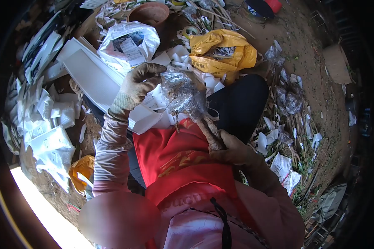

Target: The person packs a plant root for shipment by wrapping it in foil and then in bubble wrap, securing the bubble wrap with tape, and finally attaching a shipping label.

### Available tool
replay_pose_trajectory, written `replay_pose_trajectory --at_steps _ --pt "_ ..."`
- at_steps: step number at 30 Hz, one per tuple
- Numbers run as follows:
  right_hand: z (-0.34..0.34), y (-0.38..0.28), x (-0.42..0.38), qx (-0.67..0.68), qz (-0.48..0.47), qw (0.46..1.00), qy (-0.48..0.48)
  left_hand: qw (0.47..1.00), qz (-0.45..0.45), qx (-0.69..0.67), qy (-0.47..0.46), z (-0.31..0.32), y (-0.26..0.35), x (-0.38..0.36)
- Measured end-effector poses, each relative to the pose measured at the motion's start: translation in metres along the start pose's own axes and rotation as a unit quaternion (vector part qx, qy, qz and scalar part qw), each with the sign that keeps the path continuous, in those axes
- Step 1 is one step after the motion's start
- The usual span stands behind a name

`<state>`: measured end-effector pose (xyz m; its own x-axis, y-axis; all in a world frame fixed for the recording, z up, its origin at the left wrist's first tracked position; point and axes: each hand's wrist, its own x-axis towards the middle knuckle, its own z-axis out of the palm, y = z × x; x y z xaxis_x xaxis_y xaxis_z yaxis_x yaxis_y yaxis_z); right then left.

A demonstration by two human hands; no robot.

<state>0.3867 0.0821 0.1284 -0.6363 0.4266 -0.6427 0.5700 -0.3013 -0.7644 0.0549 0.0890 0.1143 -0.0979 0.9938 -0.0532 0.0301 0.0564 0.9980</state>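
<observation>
We are holding the plastic-wrapped bundle (183,89) over the red apron (174,151), its long axis slanting from upper left down to the woody stem (209,135) at lower right. Our gloved left hand (139,85) is lying nearer the wrapped end, its grip pinching the plastic at the upper left edge; our gloved right hand (236,150) is closing round the stem's lower end. The white bag (108,50) is sitting just beyond our left hand, and the yellow bag (245,54) is lying beyond the bundle, to its right. White sheets (89,79) are crowding our left side; nothing is standing between our hands and the bundle.
</observation>
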Motion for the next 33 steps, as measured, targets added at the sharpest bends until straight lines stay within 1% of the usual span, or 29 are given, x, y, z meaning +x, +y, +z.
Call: replay_pose_trajectory --at_steps 2,4,7,8,10,11,12,13,15,16,17,18,19,20,21,22,23,25,28,29,30,31,32,33 --pt "0.0 0.005 0.003 -0.018 -0.008 1.0 0.002 0.999 -0.007 -0.047 0.008 -0.003 -0.006 -0.001" --pt "0.0 0.005 0.005 -0.001 -0.009 1.0 -0.019 0.995 -0.013 -0.102 0.013 -0.009 -0.018 0.001" --pt "0.001 0.001 0.005 0.015 -0.011 0.999 -0.033 0.987 0.011 -0.149 0.064 -0.001 -0.019 -0.003" --pt "0.002 -0.002 0.004 0.018 -0.013 0.999 -0.035 0.982 -0.006 -0.182 0.057 -0.007 -0.027 -0.005" --pt "0.005 -0.006 0.003 0.043 -0.012 0.999 -0.03 0.94 0.037 -0.335 0.055 -0.012 -0.05 0.005" --pt "0.006 -0.008 0.002 0.055 -0.012 0.998 -0.028 0.909 0.058 -0.409 0.054 -0.015 -0.06 0.008" --pt "0.005 -0.01 0.002 0.015 -0.01 1.0 -0.015 0.908 0.09 -0.396 0.104 -0.007 -0.045 0.006" --pt "0.003 -0.011 0.001 -0.024 -0.007 1.0 -0.002 0.936 0.069 -0.315 0.141 -0.01 -0.038 0.006" --pt "0.002 -0.008 0.001 -0.117 -0.012 0.992 0.034 0.968 0.025 -0.146 0.204 -0.018 -0.033 0.007" --pt "0.001 -0.004 0.003 -0.172 -0.02 0.983 0.058 0.985 0.08 -0.059 0.139 -0.022 -0.026 0.01" --pt "0.0 -0.001 0.003 -0.226 -0.027 0.97 0.082 0.979 -0.05 0.092 0.172 -0.026 -0.015 0.014" --pt "-0.001 0.0 0.003 -0.263 -0.04 0.958 0.106 0.974 0.011 0.173 0.146 -0.023 -0.006 0.018" --pt "0.0 0.0 0.003 -0.301 -0.054 0.944 0.128 0.958 0.073 0.252 0.12 -0.019 0.004 0.021" --pt "0.0 0.0 0.004 -0.338 -0.067 0.927 0.149 0.946 0.126 0.283 0.101 -0.009 0.015 0.022" --pt "0.001 0.0 0.005 -0.342 -0.072 0.923 0.163 0.93 0.178 0.311 0.084 0.007 0.028 0.023" --pt "0.001 0.001 0.006 -0.347 -0.078 0.918 0.175 0.919 0.199 0.339 0.035 0.015 0.034 0.024" --pt "0.001 0.002 0.006 -0.354 -0.083 0.913 0.187 0.911 0.178 0.369 -0.045 0.023 0.038 0.027" --pt "0.002 0.001 0.006 -0.357 -0.084 0.912 0.187 0.891 0.173 0.393 -0.149 0.039 0.035 0.028" --pt "-0.001 0.004 0.006 -0.336 -0.067 0.924 0.169 0.853 0.231 0.428 -0.19 0.044 0.013 0.037" --pt "-0.003 0.005 0.007 -0.327 -0.06 0.93 0.159 0.907 0.211 0.311 -0.191 0.039 0.01 0.041" --pt "-0.005 0.006 0.007 -0.303 -0.05 0.94 0.147 0.946 0.185 0.188 -0.188 0.027 0.005 0.042" --pt "-0.008 0.007 0.007 -0.28 -0.041 0.95 0.133 0.975 0.15 0.09 -0.138 0.015 0.005 0.036" --pt "-0.011 0.008 0.008 -0.256 -0.033 0.959 0.117 0.989 0.124 -0.016 -0.082 0.002 0.005 0.031" --pt "-0.014 0.009 0.01 -0.23 -0.034 0.966 0.112 0.991 0.091 -0.094 0.017 -0.008 0.009 0.022"
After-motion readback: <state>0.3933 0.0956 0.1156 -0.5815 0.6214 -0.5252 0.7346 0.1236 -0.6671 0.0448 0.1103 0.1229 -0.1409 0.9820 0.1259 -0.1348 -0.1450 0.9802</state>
